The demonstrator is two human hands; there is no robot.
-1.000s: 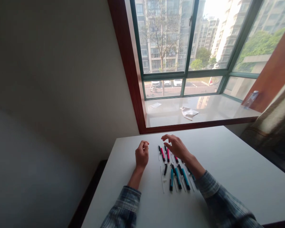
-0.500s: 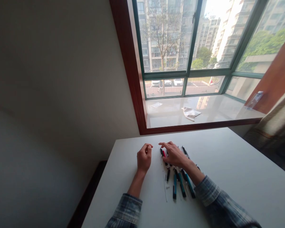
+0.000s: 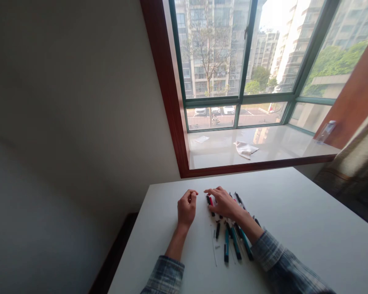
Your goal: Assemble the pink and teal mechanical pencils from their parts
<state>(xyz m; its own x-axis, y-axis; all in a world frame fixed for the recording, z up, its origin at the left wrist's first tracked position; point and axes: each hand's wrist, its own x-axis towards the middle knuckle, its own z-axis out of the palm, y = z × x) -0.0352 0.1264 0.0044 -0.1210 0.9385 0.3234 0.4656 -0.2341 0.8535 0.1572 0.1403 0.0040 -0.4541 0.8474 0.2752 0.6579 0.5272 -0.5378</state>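
My left hand [image 3: 187,209] is raised over the white table [image 3: 159,228] with its fingers curled and thumb pressed in; whatever it may hold is hidden. To its right, my right hand [image 3: 223,203] reaches over a group of pen parts, thumb and fingers apart, the index finger pointing toward the left hand. Beneath it are black and red pieces [image 3: 211,201], partly covered by the palm. Closer to me lie several teal pen barrels [image 3: 235,245] with dark ends. A short black piece [image 3: 217,229] and a thin pale rod [image 3: 213,247] rest left of them.
Beyond the table is a window sill [image 3: 214,157] with a crumpled white cloth [image 3: 245,149], a flat white paper [image 3: 201,139] and a clear bottle [image 3: 326,131]. A grey wall [image 3: 79,122] rises on the left, and a curtain [image 3: 346,165] hangs at the right.
The view has tilted slightly, so the whole scene sits a little lower. Both hands keep nearly the same pose and place over the table.
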